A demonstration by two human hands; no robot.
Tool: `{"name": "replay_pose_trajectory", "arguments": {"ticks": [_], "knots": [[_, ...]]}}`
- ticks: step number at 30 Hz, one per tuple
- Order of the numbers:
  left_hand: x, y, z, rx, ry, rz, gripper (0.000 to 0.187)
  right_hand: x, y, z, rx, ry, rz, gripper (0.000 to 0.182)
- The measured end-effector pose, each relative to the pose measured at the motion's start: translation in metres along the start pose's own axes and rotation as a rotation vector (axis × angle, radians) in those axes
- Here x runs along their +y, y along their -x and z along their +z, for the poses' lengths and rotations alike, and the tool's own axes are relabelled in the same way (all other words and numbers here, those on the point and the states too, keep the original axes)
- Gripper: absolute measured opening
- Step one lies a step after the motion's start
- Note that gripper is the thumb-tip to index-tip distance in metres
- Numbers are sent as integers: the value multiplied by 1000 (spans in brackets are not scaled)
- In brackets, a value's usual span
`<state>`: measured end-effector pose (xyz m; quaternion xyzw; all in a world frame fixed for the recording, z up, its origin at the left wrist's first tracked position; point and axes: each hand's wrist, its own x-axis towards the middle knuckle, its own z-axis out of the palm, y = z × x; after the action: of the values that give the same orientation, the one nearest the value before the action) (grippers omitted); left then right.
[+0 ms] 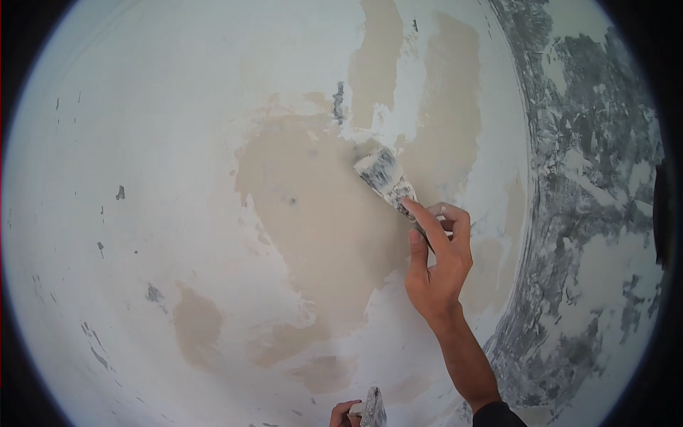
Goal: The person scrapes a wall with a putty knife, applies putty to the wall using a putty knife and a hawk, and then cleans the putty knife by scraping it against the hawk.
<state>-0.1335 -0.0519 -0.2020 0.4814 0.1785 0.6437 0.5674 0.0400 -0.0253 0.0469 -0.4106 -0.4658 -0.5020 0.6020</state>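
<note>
My right hand (442, 267) is closed around a putty knife (384, 174), its index finger stretched along the tool toward the blade. White and grey filler is smeared over the blade, whose edge is at a beige patch of filler (320, 192) on the white wall (142, 85). Low in the view, only the fingers of my left hand (344, 413) show. They grip a second flat tool crusted with putty (373, 408), apparently another scraper; its lower part is cut off by the frame.
Beige strips of filler (452, 92) run up the wall above the knife. Smaller patches (198, 326) and dark nicks lie to the left and below. Along the right runs a rough grey, mottled surface (569, 213), with a dark object (660, 213) at its far edge.
</note>
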Motion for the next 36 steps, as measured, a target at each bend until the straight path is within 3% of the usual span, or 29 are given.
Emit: {"name": "replay_pose_trajectory", "arguments": {"ticks": [5,10,16,20,25,31,36], "knots": [[-2,3,-1,-14,11,-27,27,7,-1,10,-29,19,7,47],[-1,4,-1,1,53,-19,26,12,47,-25,-14,-31,83,29],[-6,1,2,2,3,-10,28,6,19,-9,-40,17,4,51],[-6,3,1,-11,-10,-5,29,6,51,-24,-70,91,-6,52],[-5,1,2,25,8,-46,29,-4,109,-78,-208,138,229,48],[-14,5,13,14,58,-10,31,-6,48,-67,-85,83,112,48],[-16,9,12,-26,64,-9,31,-6,27,-52,-163,142,71,49]]}}
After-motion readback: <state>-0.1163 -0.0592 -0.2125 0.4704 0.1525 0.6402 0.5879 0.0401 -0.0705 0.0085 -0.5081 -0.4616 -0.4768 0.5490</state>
